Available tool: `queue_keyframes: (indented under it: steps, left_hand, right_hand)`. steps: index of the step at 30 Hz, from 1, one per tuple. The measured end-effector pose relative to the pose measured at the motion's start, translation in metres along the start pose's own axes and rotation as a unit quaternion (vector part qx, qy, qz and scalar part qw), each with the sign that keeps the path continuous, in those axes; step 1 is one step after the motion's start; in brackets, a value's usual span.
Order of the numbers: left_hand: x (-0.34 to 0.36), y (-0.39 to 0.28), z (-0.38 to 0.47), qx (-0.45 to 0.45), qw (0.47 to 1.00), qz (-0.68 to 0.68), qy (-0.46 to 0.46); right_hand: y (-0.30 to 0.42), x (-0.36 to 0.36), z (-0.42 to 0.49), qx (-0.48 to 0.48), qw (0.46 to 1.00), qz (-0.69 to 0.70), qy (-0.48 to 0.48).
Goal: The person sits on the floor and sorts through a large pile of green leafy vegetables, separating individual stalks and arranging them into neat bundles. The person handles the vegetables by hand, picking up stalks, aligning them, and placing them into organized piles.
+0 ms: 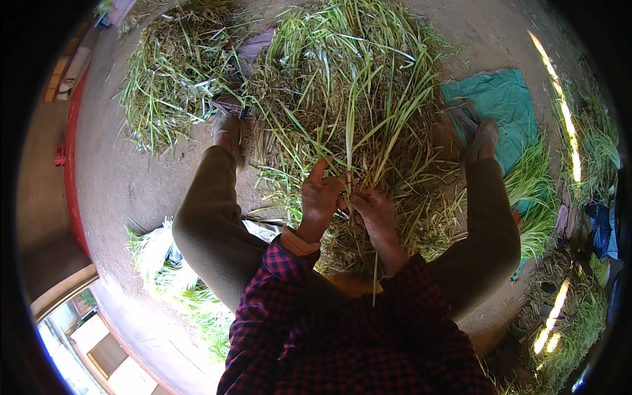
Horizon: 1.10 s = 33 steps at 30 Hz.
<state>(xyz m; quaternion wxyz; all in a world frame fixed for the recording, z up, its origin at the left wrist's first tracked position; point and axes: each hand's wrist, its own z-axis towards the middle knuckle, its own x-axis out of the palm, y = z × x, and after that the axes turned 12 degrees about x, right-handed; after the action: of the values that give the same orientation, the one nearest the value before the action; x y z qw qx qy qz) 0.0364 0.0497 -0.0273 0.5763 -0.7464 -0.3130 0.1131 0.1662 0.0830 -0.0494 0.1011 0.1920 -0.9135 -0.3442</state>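
Observation:
Between my knees lies a large heap of long-leaved green plants with dry brown leaves among them [316, 94]. Over its near edge, a pale green stalk [349, 133] points away from me, its lower end between my hands. My left hand [318, 197] holds that end with the index finger stretched out. From the other side, my right hand [377, 212] pinches it between thumb and fingers. Brown, stringy strips [359, 237] hang below the grip. Curled fingers hide part of the stalk.
Another plant heap [173, 74] sits beyond my left foot. A green cloth sheet [498, 108] lies near my right foot, with green-leaved plants [533, 197] over its near part. More leafy plants [182, 286] lie beside my left leg. A red door sill [74, 173] runs along the left.

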Motion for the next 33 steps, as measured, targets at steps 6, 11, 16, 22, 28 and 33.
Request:
queue_keyframes:
  steps: [6,11,16,22,28,33]
  left_hand:
    - [0.000,0.008,-0.001,0.012,0.992,0.119,-0.050]
    - [-0.007,0.021,0.001,0.100,0.987,0.065,-0.112]
    - [-0.011,0.016,0.002,0.093,0.984,-0.003,-0.151]
    - [-0.028,0.007,0.002,0.139,0.978,-0.029,-0.152]
    - [-0.025,0.007,-0.002,0.127,0.986,-0.028,-0.102]
    - [-0.032,0.005,-0.012,0.114,0.988,-0.028,-0.098]
  right_hand:
    - [-0.009,0.000,-0.001,-0.050,0.990,-0.102,-0.082]
    - [-0.029,-0.008,0.006,-0.137,0.924,-0.301,-0.193]
    - [-0.035,-0.027,0.007,-0.007,0.927,-0.313,-0.205]
    - [-0.055,-0.091,0.036,0.189,0.914,-0.325,-0.151]
    - [-0.046,-0.130,0.041,-0.051,0.897,-0.343,-0.275]
    - [0.009,-0.131,0.026,-0.209,0.864,-0.298,-0.349]
